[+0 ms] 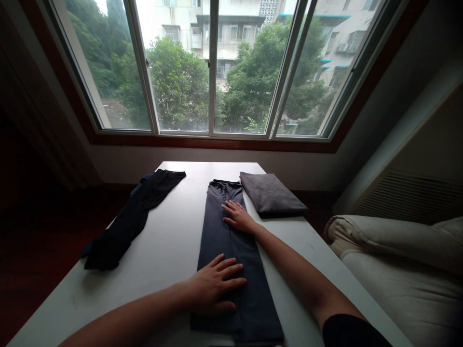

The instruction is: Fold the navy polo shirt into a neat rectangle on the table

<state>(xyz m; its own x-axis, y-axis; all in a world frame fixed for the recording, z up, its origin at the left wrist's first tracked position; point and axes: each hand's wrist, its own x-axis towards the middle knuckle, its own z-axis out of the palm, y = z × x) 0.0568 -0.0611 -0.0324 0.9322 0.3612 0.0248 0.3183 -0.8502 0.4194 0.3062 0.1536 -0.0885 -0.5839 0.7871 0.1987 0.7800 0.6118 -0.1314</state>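
Note:
A pair of dark grey-blue trousers point(217, 236) lies lengthwise on the white table point(170, 241), one leg over the other, its waistband at the far end. My left hand point(215, 284) rests on the lower legs, palm down with fingers spread. Farther up, below the waistband, my right hand point(238, 216) lies flat on the cloth with its fingers apart. Neither hand grips anything. Beside the waistband, on the right, sits a folded grey garment point(271, 193).
Black trousers point(132, 221) lie along the table's left edge, with a blue garment partly showing beneath them. A pale sofa point(401, 265) stands to the right. Behind the table is a wall with a wide window point(211, 72).

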